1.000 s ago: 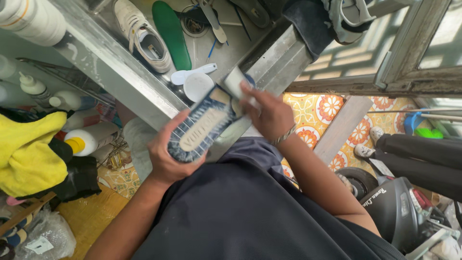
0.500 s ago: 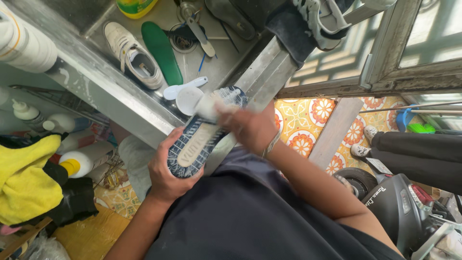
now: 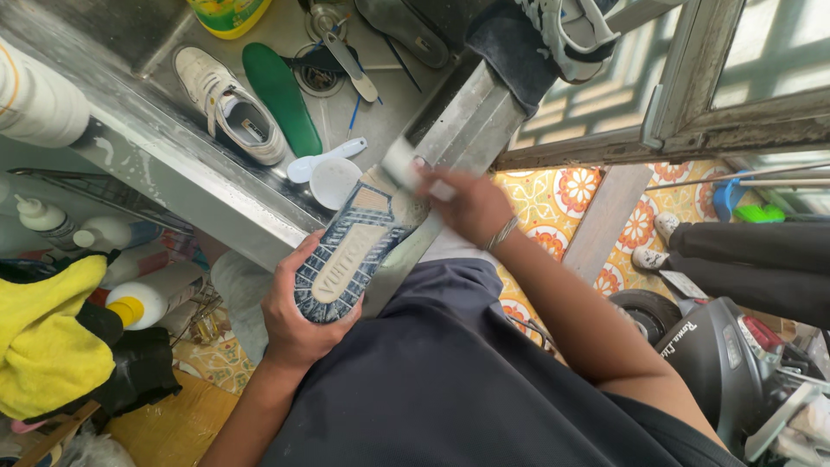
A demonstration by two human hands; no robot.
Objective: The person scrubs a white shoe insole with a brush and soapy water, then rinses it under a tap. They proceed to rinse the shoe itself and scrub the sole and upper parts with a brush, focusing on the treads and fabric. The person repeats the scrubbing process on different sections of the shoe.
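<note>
My left hand grips the heel end of a shoe turned sole-up, its blue-and-cream tread facing me, held over the edge of a steel sink. My right hand is at the toe end of the sole, closed on a small white brush-like thing that is blurred by motion. A bracelet sits on my right wrist.
In the sink lie a white sneaker, a green insole, a white scoop and a brush. Another shoe rests on the sink's far rim. Bottles and a yellow cloth sit at left. Another person's legs are at right.
My right hand has slid from the middle of the sole up toward the toe end, rubbing with the white thing. The shoe stays in my left hand.
</note>
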